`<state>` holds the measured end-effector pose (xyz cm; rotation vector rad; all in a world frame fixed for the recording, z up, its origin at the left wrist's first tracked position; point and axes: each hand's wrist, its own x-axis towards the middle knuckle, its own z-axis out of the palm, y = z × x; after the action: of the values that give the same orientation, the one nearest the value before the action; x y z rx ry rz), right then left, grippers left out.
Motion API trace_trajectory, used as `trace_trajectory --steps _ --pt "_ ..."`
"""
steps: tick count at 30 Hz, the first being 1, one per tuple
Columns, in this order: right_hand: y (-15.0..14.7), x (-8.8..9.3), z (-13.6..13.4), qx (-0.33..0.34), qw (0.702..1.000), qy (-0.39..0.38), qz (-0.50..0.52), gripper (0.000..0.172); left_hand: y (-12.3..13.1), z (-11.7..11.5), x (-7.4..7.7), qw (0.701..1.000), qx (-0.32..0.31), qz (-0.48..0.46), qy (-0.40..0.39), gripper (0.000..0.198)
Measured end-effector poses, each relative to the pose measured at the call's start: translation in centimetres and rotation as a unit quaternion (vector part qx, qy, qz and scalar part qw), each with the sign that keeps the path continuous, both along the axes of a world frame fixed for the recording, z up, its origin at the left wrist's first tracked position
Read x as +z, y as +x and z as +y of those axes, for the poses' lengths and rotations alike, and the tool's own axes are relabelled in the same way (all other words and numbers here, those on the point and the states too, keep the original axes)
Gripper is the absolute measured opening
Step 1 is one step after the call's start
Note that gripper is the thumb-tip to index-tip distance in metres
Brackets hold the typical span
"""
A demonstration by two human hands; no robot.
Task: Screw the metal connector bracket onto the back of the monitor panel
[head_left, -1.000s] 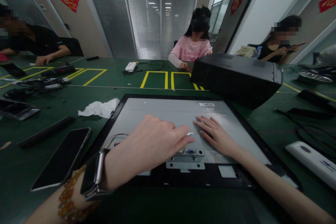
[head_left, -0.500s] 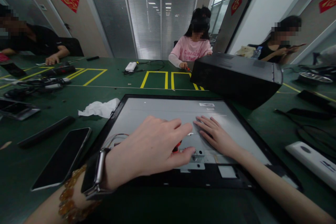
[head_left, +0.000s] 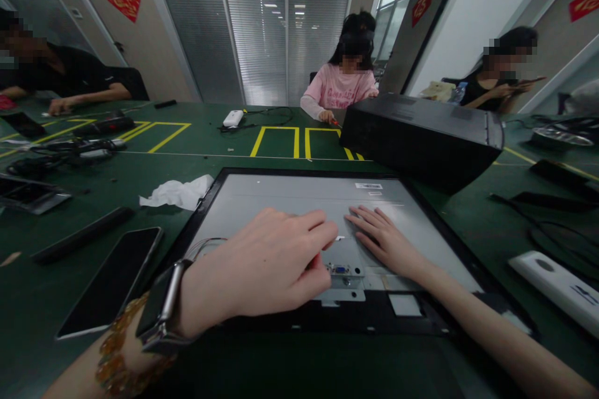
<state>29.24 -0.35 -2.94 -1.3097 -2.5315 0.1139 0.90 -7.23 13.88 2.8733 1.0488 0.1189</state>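
Note:
A flat display (head_left: 281, 196) lies face down in front of me, its grey metal back inside a black frame (head_left: 206, 199). My left hand (head_left: 262, 268), with a watch and a bead bracelet on the wrist, hovers over the panel's near edge beside the connector ports (head_left: 344, 269). Its fingers are curled round something hidden under the palm. My right hand (head_left: 384, 240) lies flat on the metal back, fingers stretched out and holding nothing. Thin wires (head_left: 206, 246) run out from under my left hand.
A dark phone (head_left: 112, 280) and a black bar (head_left: 79, 235) lie to the left, with crumpled tissue (head_left: 175, 193) behind them. A big black case (head_left: 421, 137) stands at the back right, and a white device (head_left: 556, 283) at the right. Other people sit round the green table (head_left: 210, 137).
My left hand drew back slightly toward me and curled tighter; a red bit that showed under its fingers half a second ago is hidden now. My right hand stayed flat and still.

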Motion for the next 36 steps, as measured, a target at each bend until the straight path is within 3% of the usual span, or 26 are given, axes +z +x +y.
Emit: trace_trajectory --steps 9,22,31,36 --pt "0.11 0.07 -0.01 0.003 1.000 0.001 0.001 0.045 0.03 -0.02 0.03 1.000 0.012 -0.004 0.000 0.010" --pt "0.20 -0.06 0.04 0.002 1.000 0.002 -0.001 0.044 0.11 0.74 -0.63 0.996 0.007 0.027 0.088 0.008" --pt "0.01 0.18 -0.08 0.004 1.000 0.003 -0.008 0.044 -0.28 0.15 0.08 0.999 0.006 0.020 0.042 0.003" --pt "0.03 0.22 -0.10 0.005 1.000 -0.001 -0.004 0.044 -0.15 0.07 -0.01 0.999 -0.006 0.019 0.043 0.015"
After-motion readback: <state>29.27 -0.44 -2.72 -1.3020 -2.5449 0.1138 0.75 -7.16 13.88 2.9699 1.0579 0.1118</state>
